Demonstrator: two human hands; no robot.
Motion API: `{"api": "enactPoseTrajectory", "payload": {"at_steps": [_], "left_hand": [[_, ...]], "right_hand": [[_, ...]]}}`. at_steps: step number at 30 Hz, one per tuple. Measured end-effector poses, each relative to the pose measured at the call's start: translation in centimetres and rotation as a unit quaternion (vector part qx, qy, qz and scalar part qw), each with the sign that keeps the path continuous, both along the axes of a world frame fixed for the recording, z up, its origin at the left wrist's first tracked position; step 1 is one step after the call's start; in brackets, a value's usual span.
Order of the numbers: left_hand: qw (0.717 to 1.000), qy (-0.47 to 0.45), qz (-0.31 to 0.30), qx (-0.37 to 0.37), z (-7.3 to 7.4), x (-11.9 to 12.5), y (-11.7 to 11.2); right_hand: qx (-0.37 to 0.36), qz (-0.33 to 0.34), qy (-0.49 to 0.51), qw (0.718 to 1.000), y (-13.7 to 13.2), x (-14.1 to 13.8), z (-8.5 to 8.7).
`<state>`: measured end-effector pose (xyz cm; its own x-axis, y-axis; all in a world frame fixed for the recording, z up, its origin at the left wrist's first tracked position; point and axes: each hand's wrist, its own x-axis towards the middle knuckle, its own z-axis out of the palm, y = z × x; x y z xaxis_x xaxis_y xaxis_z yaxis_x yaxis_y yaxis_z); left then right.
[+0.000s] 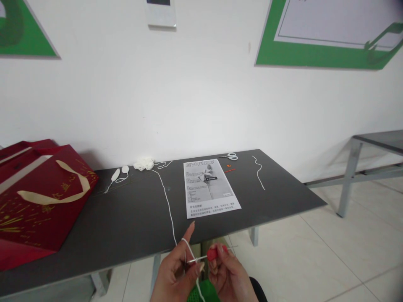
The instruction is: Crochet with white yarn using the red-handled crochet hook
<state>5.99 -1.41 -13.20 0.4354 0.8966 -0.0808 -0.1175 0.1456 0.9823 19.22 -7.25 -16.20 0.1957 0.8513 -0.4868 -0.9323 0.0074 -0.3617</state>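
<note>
At the table's near edge my left hand [176,270] is closed on white yarn [166,193], its thumb pressed in and its index finger raised with a strand looped over it. My right hand [229,270] pinches a crochet hook [212,254] by its red grip. The hook's thin metal shaft reaches left to the yarn at my left thumb, and a tail of yarn hangs below. The other strand runs up the table to a loose white yarn bundle [144,164]. Whether a stitch sits on the hook tip is too small to tell.
A printed sheet [217,203] lies on the dark table [132,222]. Behind it are scissors [232,156], a small orange piece [228,165] and a red stick [230,170]. A cut yarn piece [259,172] lies right; white crocheted pieces [115,175] and red gift bags [40,201] left.
</note>
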Motion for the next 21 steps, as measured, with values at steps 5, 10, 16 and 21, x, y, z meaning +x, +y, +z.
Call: {"api": "enactPoseTrajectory", "payload": {"at_steps": [5, 10, 16, 21], "left_hand": [[0.985, -0.089, -0.027, -0.144, -0.4, 0.3, 0.0], [0.978, -0.117, -0.035, -0.170, -0.4, 0.2, 0.3], [0.978, -0.116, -0.043, -0.166, -0.2, 0.0, 0.4], [0.983, -0.086, -0.049, -0.152, -0.5, -0.1, 0.1]], "right_hand": [[0.028, 0.003, -0.013, 1.000, -0.1, 0.1, -0.4], [0.037, -0.008, -0.052, 0.998, -0.2, -0.1, 0.3], [0.038, -0.001, -0.064, 0.997, -0.3, -0.2, 1.2], [0.030, -0.012, -0.044, 0.999, -0.3, -0.3, 1.3]]}}
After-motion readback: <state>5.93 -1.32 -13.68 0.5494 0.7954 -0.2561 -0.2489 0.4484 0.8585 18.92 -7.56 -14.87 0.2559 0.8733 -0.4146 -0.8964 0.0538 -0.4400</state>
